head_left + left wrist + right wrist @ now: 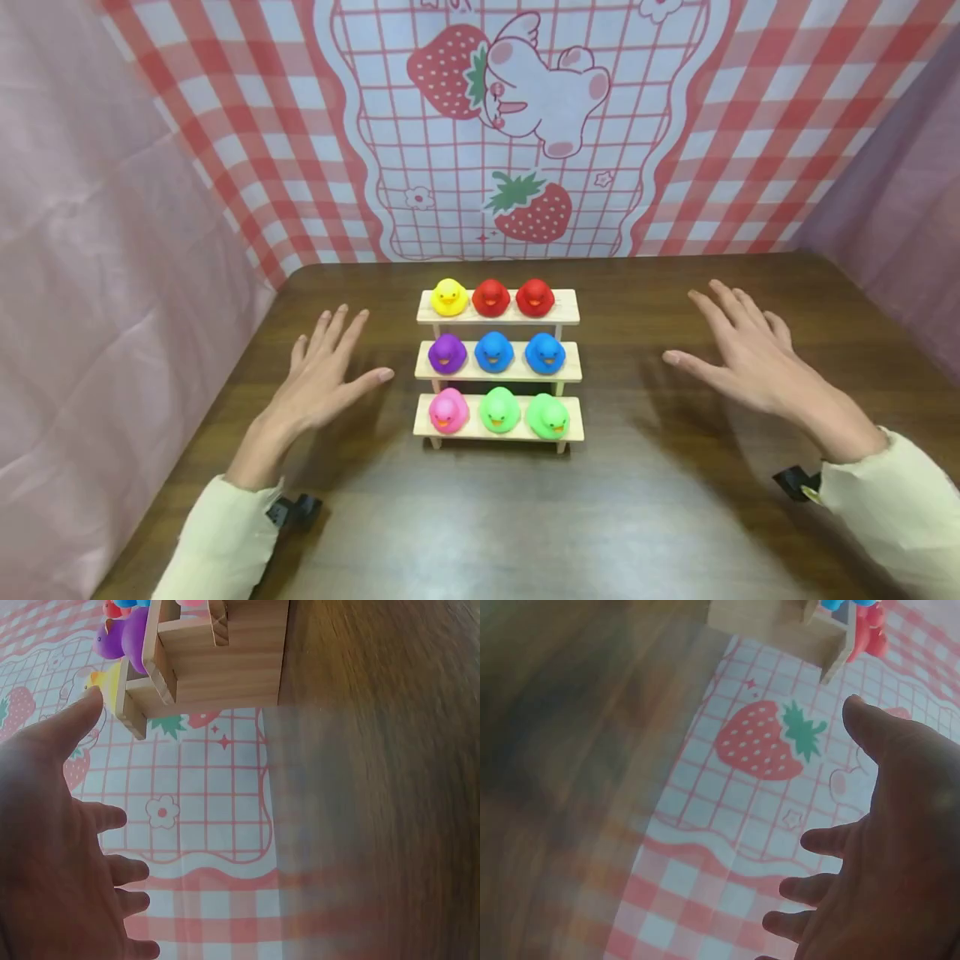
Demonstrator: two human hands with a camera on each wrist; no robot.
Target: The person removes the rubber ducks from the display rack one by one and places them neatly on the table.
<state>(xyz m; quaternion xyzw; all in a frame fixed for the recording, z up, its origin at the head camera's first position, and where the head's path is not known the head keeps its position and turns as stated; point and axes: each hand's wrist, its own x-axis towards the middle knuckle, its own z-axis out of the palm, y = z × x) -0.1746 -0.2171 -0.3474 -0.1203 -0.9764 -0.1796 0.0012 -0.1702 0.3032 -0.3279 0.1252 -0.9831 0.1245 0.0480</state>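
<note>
A three-step wooden stand (498, 315) carries small rubber ducks in three rows. On the top step sit a yellow duck (448, 298) and two red ducks (491, 298). The middle step bears a purple duck (447, 354) and two blue ducks (545, 354). Along the bottom are a pink duck (448, 411) and two green ducks (499, 410); the rightmost green one is turned slightly. My left hand (318, 383) hovers left of the stand, fingers spread and holding nothing. To the right, farther from the stand, my right hand (750, 358) is likewise spread and holds nothing.
The stand is on a dark brown wooden table (480, 517). Behind it hangs a red-and-white checked cloth (262, 158) with strawberry prints. Pale pink curtains (97, 292) flank the table on both sides. Small black devices (295, 511) sit at both wrists.
</note>
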